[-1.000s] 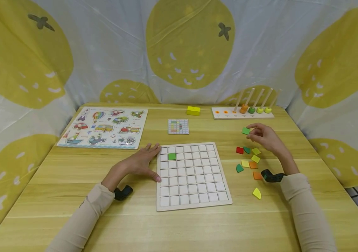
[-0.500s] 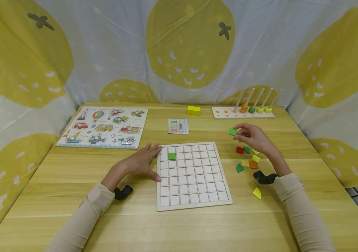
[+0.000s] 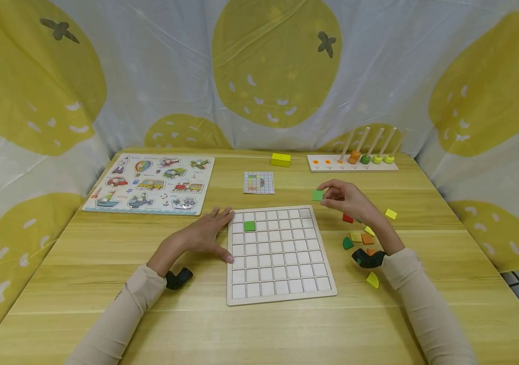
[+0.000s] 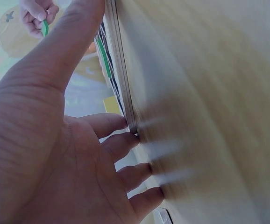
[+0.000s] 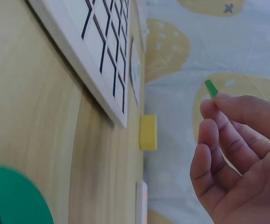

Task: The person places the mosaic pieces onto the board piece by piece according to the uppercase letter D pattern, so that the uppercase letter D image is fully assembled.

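My right hand point(image 3: 348, 200) pinches a green square tile point(image 3: 317, 195) between thumb and fingertips, above the table to the right of the white grid board point(image 3: 272, 256). In the right wrist view that tile point(image 5: 211, 88) is seen nearly edge-on. My left hand point(image 3: 202, 234) rests at the board's left edge, fingers spread and thumb on the frame; the left wrist view shows its fingertips point(image 4: 146, 198) on the table and against the board's side. One green square tile point(image 3: 249, 226) lies in a cell near the board's upper left.
Several loose tiles lie right of the board, among them a red one point(image 3: 347, 218) and a yellow quarter-round point(image 3: 372, 280). Behind stand a pattern card point(image 3: 258, 183), a yellow block point(image 3: 280, 160), a peg stand point(image 3: 323, 168) and a vehicle puzzle point(image 3: 149, 185).
My right hand has carried the green tile leftward from above the loose tiles towards the board. A yellow tile has shifted to the right. The left hand and board have stayed put.
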`<move>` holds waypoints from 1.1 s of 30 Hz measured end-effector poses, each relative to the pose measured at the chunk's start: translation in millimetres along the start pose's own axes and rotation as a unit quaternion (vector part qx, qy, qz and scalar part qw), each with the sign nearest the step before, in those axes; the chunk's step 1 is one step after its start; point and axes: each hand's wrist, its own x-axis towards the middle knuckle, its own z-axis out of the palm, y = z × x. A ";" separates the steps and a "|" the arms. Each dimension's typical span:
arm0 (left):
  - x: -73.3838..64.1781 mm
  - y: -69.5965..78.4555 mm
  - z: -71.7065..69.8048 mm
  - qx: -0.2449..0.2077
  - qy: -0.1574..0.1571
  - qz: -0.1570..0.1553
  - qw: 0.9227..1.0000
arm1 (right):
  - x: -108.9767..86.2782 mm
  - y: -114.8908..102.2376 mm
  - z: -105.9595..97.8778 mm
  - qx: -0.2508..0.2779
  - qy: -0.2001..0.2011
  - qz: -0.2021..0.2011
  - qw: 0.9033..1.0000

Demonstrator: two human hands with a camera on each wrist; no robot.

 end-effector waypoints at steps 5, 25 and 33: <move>-0.9 0.8 0.1 0.000 0.001 0.001 1.000 | 7.8 -0.7 12.6 0.014 -0.018 -0.010 1.000; 0.1 -0.2 0.4 -0.001 -0.001 -0.007 1.000 | 32.4 -10.7 52.6 0.046 -0.093 -0.027 0.994; 0.4 -1.3 0.9 -0.004 -0.004 -0.009 1.000 | 41.4 -18.3 66.5 0.054 -0.106 -0.029 0.992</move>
